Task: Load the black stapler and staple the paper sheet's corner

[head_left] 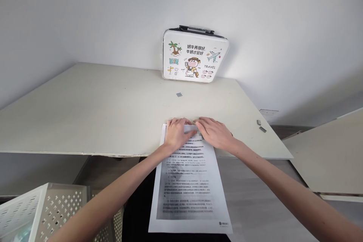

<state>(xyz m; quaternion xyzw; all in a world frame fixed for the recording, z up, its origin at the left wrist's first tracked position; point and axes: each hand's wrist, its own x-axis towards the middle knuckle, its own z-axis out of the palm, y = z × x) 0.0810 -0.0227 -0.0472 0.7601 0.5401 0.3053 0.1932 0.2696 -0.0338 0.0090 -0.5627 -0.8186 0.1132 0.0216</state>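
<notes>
A printed sheet of paper (187,196) lies with its top end on the table and its lower part beyond the front edge. My left hand (179,133) is closed on the sheet's top edge, fingers curled over it and thumb pointing right across the print. Close beside it, my right hand (214,132) presses bent fingers on the top right corner. A small shiny bit shows near the right thumb, too unclear to name. The right fingertips are partly hidden.
A white cartoon-printed case (195,56) with a black handle leans against the wall. Small grey staple strips (179,94) lie on the white table (85,109), with more grey pieces (262,129) at its right edge. A perforated plastic basket (61,206) stands at lower left.
</notes>
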